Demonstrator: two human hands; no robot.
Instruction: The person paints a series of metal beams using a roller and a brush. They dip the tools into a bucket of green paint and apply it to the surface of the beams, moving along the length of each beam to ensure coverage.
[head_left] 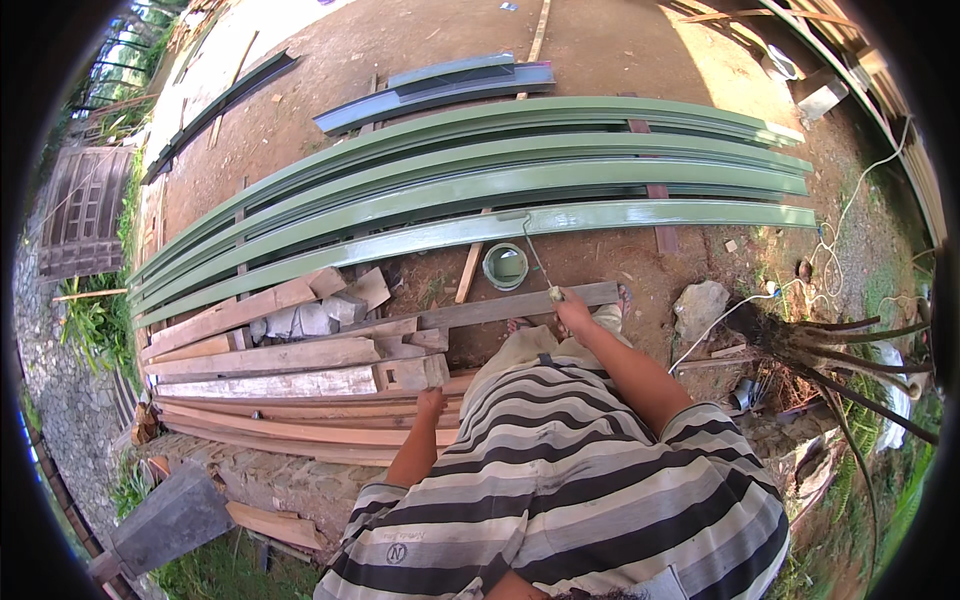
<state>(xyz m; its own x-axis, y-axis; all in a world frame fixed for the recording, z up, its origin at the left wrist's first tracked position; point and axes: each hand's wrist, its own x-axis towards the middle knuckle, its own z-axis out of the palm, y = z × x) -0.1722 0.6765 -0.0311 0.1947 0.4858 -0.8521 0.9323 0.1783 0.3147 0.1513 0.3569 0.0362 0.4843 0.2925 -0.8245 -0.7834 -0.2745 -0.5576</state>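
Observation:
My right hand (574, 314) is closed round the handle of a paint roller (536, 258). Its thin wire frame reaches forward to the nearest green metal beam (640, 213); the roller end is too small to make out clearly there. Part of this beam has a wet-looking shine. Just left of the wire stands a round bucket (488, 270) with pale green paint (509, 265) inside. My left hand (430, 402) hangs low with its fingers curled, seemingly around nothing, beside the ends of some stacked timbers (412, 373).
More green beams (480, 150) lie parallel beyond, across wooden supports (656, 190). Dark metal channels (440, 90) lie farther off. At right are a rock (701, 309), a root-like stump (765, 325) and a loose white cable (845, 215). A plank (520, 305) lies by my feet.

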